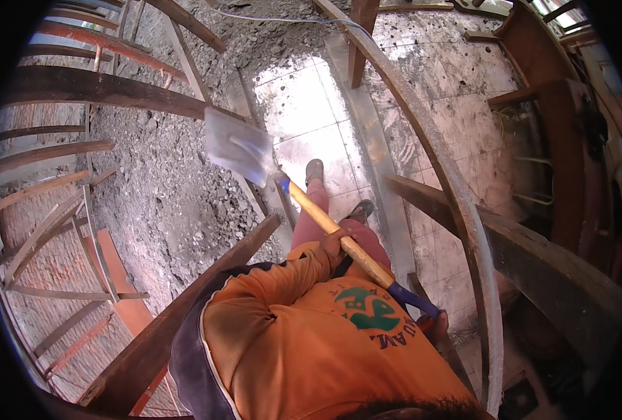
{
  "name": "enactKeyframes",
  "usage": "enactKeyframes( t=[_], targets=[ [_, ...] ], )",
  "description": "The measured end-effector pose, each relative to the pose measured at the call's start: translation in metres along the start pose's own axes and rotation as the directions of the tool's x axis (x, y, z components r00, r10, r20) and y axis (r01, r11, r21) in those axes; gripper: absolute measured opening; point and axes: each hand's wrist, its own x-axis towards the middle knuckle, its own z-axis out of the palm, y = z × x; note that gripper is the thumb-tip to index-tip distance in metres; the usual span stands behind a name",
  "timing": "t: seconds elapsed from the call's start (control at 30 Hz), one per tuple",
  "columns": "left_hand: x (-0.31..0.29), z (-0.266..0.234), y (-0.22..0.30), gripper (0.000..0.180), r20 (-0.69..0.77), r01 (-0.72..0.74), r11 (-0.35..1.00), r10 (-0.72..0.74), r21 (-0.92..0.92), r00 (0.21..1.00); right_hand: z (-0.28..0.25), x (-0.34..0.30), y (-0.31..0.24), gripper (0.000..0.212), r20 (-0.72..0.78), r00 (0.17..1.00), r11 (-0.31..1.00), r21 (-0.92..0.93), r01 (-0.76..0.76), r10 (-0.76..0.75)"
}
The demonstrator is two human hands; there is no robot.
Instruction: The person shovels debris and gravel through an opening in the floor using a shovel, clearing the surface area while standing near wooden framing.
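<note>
I hold a shovel (318, 213) slantwise across my front. It has a wooden shaft, a blue handle end and a square grey metal blade (239, 145). My left hand (335, 246) is wrapped round the middle of the shaft. Further back, my right hand (437, 325) grips the blue end and is partly hidden. The slightly blurred blade points to the far left, in front of the rubble (164, 182) and the end of a dark beam. No load shows on its face.
Dusty light floor tiles (318, 140) lie under my feet. Long planks (381, 140) border them. A curved-looking pale bar (430, 133) and a dark beam (521, 238) cross on my right. Wooden beams (108, 87) and a brick wall (45, 273) stand left.
</note>
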Motion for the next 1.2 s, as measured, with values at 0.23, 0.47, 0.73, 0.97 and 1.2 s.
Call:
enactKeyframes(
  t=[0.23, 0.47, 0.73, 0.97, 1.2],
  targets=[
    [0.223, 0.012, -0.002, 0.012, -0.277, 0.149, 0.942, -0.063, 0.302, 0.959, 0.13, 0.034, -0.033, 0.044, -0.087, 0.76, 0.703, 0.46, -0.542, 0.644],
    [0.301, 0.02, 0.05, 0.013, -0.441, 0.363, 0.733, -0.095, 0.575, 0.892, 0.263, 0.074, -0.091, 0.045, -0.269, 0.656, 0.678, 0.525, -0.514, 0.705],
    [0.412, 0.095, 0.287, 0.018, -0.343, 0.256, 0.71, -0.022, 0.656, 0.939, 0.461, 0.194, -0.075, 0.05, -0.245, 0.668, 0.646, 0.612, -0.456, 0.703],
    [0.523, 0.13, 0.408, 0.014, -0.3, 0.164, 0.58, 0.145, 0.798, 0.943, 0.584, 0.302, -0.076, 0.048, -0.343, 0.69, 0.724, 0.574, -0.384, 0.638],
    [0.505, 0.104, 0.377, 0.022, -0.33, 0.03, 0.658, 0.336, 0.753, 0.882, 0.556, 0.279, -0.038, 0.052, -0.432, 0.715, 0.793, 0.539, -0.283, 0.549]
  ],
)
